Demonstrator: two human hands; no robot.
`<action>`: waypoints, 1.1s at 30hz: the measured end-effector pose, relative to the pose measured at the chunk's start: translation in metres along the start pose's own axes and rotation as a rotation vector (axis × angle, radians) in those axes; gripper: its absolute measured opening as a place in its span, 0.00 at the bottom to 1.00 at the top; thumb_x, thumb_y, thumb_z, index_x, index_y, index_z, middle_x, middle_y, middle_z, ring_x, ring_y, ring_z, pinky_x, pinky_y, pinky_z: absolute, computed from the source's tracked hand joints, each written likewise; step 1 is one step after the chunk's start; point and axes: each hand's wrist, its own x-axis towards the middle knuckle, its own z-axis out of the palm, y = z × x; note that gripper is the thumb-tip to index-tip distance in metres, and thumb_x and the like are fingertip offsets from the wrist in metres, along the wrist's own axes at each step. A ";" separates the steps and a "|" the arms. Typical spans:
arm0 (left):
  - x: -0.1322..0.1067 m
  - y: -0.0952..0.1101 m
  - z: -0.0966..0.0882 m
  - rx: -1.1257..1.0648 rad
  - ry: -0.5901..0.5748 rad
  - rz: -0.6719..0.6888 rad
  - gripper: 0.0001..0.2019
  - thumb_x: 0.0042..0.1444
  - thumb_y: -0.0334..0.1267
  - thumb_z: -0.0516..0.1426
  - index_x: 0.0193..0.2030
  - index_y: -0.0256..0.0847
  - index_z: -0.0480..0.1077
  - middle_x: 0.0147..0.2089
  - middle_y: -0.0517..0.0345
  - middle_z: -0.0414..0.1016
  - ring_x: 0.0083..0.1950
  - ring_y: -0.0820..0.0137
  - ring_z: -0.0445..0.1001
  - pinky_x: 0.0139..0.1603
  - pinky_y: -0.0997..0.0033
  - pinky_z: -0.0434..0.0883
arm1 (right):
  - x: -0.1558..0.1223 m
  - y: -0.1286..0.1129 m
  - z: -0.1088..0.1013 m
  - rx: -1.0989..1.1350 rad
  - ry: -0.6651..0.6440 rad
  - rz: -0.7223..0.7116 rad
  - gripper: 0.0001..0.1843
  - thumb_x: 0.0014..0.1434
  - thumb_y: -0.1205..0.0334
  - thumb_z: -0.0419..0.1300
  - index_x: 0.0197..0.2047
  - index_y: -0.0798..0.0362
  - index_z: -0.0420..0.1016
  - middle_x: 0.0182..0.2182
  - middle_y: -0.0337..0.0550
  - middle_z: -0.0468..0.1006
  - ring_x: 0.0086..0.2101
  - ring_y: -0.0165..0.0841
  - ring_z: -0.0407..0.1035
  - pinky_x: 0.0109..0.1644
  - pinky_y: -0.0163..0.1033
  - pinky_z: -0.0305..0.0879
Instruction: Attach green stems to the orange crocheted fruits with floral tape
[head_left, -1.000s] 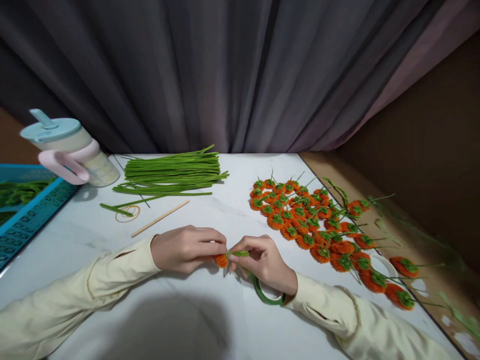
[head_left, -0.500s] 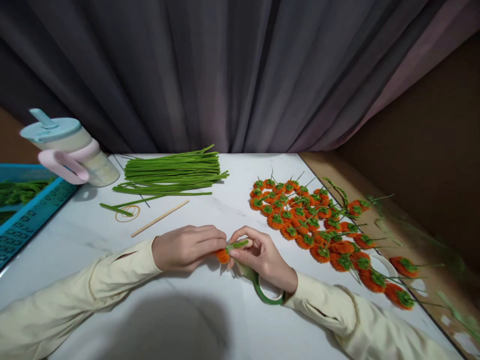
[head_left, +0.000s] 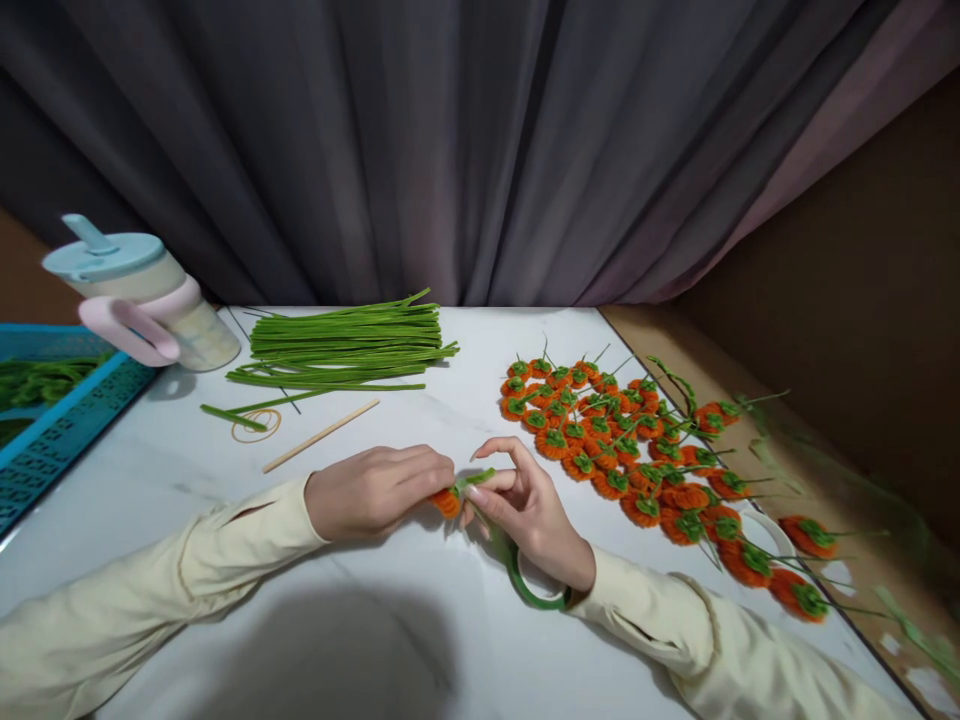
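My left hand [head_left: 386,492] is closed around a small orange fuzzy persimmon [head_left: 448,502] with a green top, made of pipe cleaner; the fingers hide most of it. A short green stem [head_left: 480,477] points right from it. My right hand [head_left: 529,505] is at the stem's base, thumb and lower fingers closed on a strip of pale green tape while the index finger arches up, apart from the thumb. From that strip runs the roll of green tape [head_left: 517,580], partly behind my right hand and wrist. Both hands are just above the white table [head_left: 360,620].
Several finished orange persimmons [head_left: 596,425] with thin stems cover the table's right side. Green pipe cleaners [head_left: 345,335] lie at the back, near a wooden stick [head_left: 322,436] and rubber bands [head_left: 256,426]. A tumbler [head_left: 150,300] and a blue basket [head_left: 82,440] stand left.
My right index finger has lifted and spread away from the thumb at the stem. My left hand stays nearly still with the persimmon in it.
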 end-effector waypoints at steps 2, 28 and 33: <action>0.000 0.000 0.000 0.019 0.011 -0.037 0.11 0.62 0.26 0.42 0.47 0.37 0.59 0.40 0.49 0.72 0.39 0.68 0.70 0.37 0.73 0.68 | -0.001 0.000 0.000 -0.019 0.030 -0.026 0.21 0.56 0.52 0.62 0.43 0.51 0.55 0.22 0.37 0.75 0.17 0.24 0.58 0.23 0.30 0.55; 0.001 0.009 0.003 0.216 0.102 0.027 0.09 0.66 0.30 0.38 0.48 0.38 0.55 0.38 0.50 0.72 0.38 0.68 0.71 0.30 0.76 0.68 | 0.000 0.008 0.004 -0.200 0.071 -0.100 0.15 0.60 0.56 0.58 0.47 0.51 0.61 0.23 0.37 0.73 0.20 0.26 0.61 0.24 0.30 0.57; 0.001 0.009 0.001 0.338 0.095 0.088 0.11 0.65 0.28 0.39 0.47 0.38 0.58 0.38 0.50 0.73 0.36 0.69 0.71 0.29 0.76 0.66 | 0.000 0.005 0.003 -0.258 0.048 -0.099 0.10 0.59 0.55 0.58 0.37 0.53 0.66 0.22 0.38 0.72 0.20 0.27 0.62 0.24 0.32 0.58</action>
